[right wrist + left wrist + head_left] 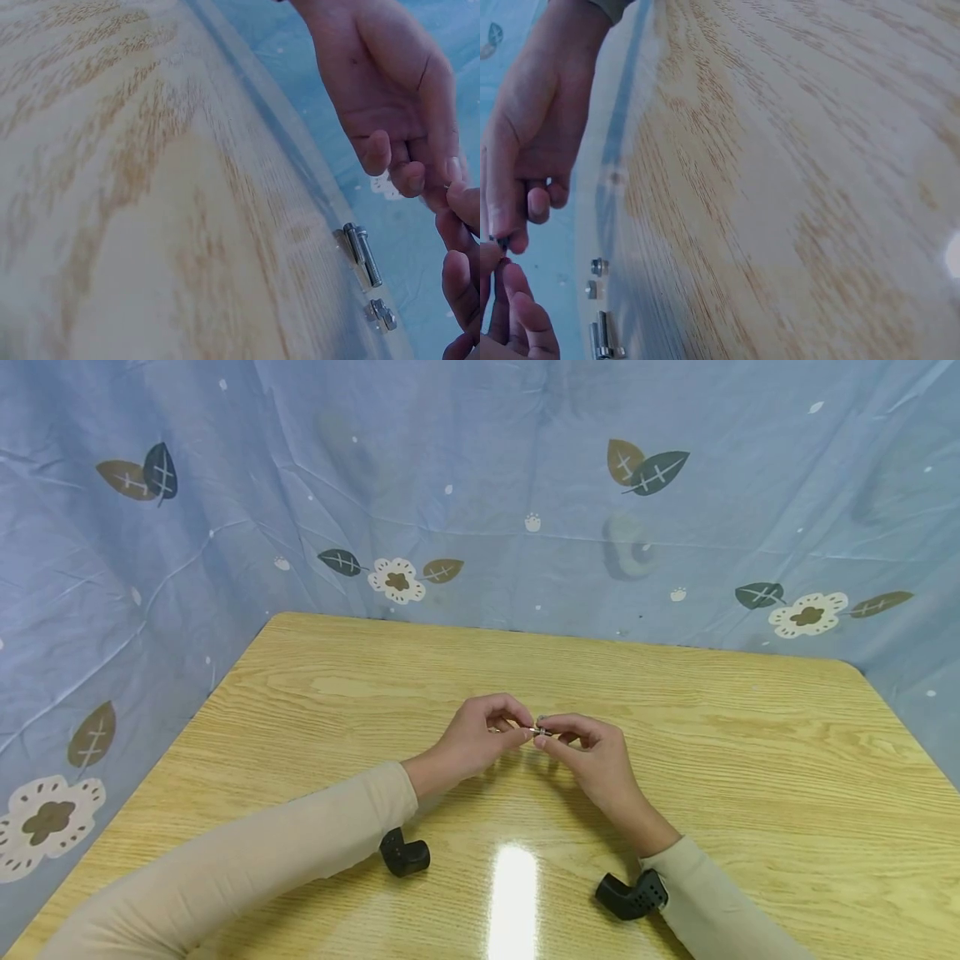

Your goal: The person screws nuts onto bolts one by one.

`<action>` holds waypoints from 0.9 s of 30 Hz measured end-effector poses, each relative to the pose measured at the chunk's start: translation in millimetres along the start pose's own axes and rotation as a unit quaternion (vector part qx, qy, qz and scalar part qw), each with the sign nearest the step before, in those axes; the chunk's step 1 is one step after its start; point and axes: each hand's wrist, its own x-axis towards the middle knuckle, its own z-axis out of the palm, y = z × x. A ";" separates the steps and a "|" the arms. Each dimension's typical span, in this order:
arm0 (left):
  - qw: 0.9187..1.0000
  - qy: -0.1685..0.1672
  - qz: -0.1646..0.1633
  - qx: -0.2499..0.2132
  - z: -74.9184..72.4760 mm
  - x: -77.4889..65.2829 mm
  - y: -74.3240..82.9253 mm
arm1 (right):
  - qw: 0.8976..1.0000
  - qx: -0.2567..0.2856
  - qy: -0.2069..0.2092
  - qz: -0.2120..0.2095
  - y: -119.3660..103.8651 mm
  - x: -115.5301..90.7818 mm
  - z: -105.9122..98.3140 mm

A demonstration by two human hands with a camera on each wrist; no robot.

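My left hand (476,739) and right hand (596,752) meet over the middle of the table. Between their fingertips is a slim metal bolt (533,730), which my left thumb and forefinger pinch at one end. Around its shaft sits a small ring-like piece, apparently a nut (542,732), pinched by my right thumb and forefinger. Fingertips cover much of both pieces, so the threads cannot be made out. In the right wrist view, loose bolts (367,257) lie side by side below my left hand (390,90), with nuts (382,314) a little apart from them.
A wooden table (360,677) spreads under both hands. Behind and to the left hangs a blue curtain (487,468) with leaves and flowers. Black wrist cameras (405,853) jut out below both forearms. Glare (513,893) lies on the near tabletop.
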 end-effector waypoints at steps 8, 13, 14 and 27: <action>1.000 0.015 0.000 0.000 -1.8 -2.3 -0.4 | 1.000 0.005 0.000 -0.005 -1.0 0.2 1.3; 1.000 0.008 -0.011 -0.017 -1.2 -1.3 -1.0 | 1.000 0.005 0.006 -0.006 -2.6 -0.2 0.9; 1.000 0.004 -0.011 -0.019 -1.0 -1.1 -1.1 | 1.000 0.004 0.007 -0.007 -2.5 -0.3 0.8; 1.000 -0.001 0.004 -0.009 0.8 -0.8 -1.0 | 1.000 0.011 0.009 -0.007 0.5 0.1 -1.0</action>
